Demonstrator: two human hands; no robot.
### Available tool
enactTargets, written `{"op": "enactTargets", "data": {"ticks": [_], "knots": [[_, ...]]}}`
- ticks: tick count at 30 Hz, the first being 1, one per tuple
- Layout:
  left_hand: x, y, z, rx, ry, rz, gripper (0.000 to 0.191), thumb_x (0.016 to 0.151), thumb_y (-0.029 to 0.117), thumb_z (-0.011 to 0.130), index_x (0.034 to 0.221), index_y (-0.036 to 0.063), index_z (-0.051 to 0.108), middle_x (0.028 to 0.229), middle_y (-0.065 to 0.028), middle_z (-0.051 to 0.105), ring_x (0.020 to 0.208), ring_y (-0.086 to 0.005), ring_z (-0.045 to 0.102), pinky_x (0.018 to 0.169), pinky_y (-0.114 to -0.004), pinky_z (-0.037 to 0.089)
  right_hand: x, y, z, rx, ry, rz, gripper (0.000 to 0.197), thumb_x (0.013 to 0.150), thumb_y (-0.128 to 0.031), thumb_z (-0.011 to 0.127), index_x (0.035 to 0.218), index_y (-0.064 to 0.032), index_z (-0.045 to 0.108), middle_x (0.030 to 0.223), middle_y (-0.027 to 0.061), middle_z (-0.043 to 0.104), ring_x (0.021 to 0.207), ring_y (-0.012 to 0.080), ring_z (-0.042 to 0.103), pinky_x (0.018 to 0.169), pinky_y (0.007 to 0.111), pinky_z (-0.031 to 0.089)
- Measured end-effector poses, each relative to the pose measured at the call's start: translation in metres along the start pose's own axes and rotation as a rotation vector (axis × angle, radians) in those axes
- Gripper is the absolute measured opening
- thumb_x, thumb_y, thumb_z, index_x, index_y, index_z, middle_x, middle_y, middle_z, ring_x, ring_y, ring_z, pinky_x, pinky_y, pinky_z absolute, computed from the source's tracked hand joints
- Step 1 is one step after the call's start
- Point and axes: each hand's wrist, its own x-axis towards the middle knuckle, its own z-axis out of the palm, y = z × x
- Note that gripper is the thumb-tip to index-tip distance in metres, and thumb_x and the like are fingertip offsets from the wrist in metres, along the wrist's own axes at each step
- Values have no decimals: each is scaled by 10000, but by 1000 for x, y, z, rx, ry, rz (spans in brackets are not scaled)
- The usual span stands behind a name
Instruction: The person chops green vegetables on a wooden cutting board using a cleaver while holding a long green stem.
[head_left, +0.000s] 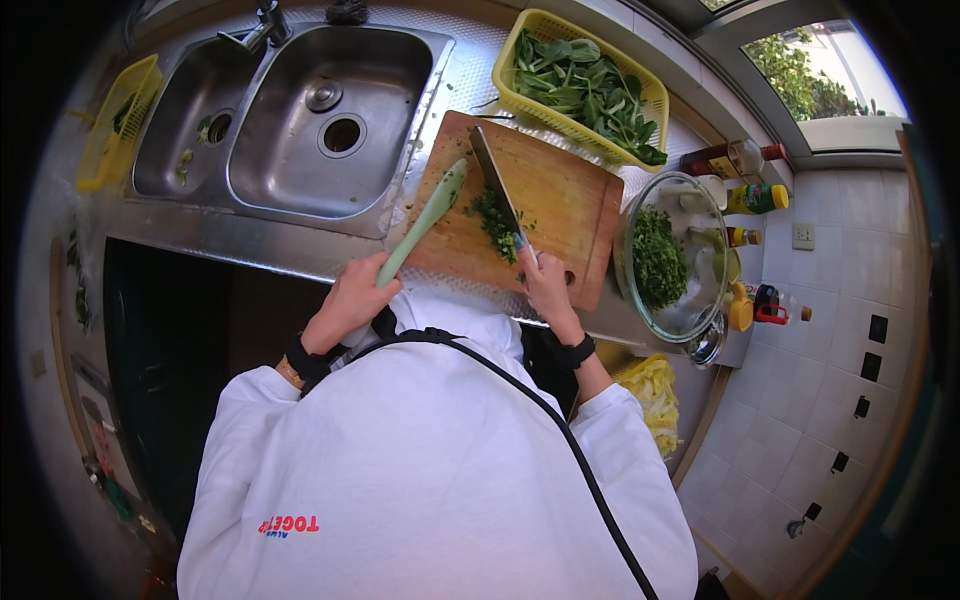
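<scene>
My left hand (355, 294) grips the handle end of a pale green spatula (424, 222), whose head, flecked with chopped greens, lies over the left part of a wooden cutting board (574, 210). In my right hand (546, 283) is a knife (496, 176), its blade pointing away from me across the board. Chopped greens (493, 225) lie in a small heap beside the blade, between it and the spatula. Right of the board, a large glass bowl (701, 311) holds a mound of finely chopped greens (658, 259).
A yellow plastic basket (525, 105) of leafy greens stands behind the board. At left is a double steel sink (300, 176) with a faucet (266, 30), and beyond it another yellow basket (112, 150). Several bottles (754, 199) line the right wall. Pale leafy vegetables (654, 394) are low at right.
</scene>
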Motion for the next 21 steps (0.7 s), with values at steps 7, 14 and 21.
{"op": "enactTargets", "data": {"ticks": [7, 14, 21], "knots": [[-2, -2, -1, -9, -10, -24, 219, 733, 184, 530, 843, -1, 572, 715, -228, 580, 698, -399, 566, 638, -429, 447, 3, -11, -3, 144, -6, 164, 492, 891, -355, 488, 607, 43, 546, 415, 104, 448, 371, 195, 465, 396, 322, 349], [0, 4, -4, 0, -21, -32, 216, 733, 183, 527, 836, -2, 570, 718, -227, 582, 704, -397, 568, 641, -431, 447, 11, 25, 7, -16, 48, -307, 471, 907, -361, 477, 581, -21, 481, 426, -7, 399, 351, 65, 380, 340, 232, 269], [-1, -1, -1, -5, -10, -17, 217, 732, 183, 526, 833, -4, 569, 721, -229, 582, 708, -404, 564, 645, -437, 446, 12, 10, 8, 124, 16, -27, 467, 904, -361, 482, 582, -24, 482, 420, -9, 393, 338, 67, 372, 326, 237, 262]]}}
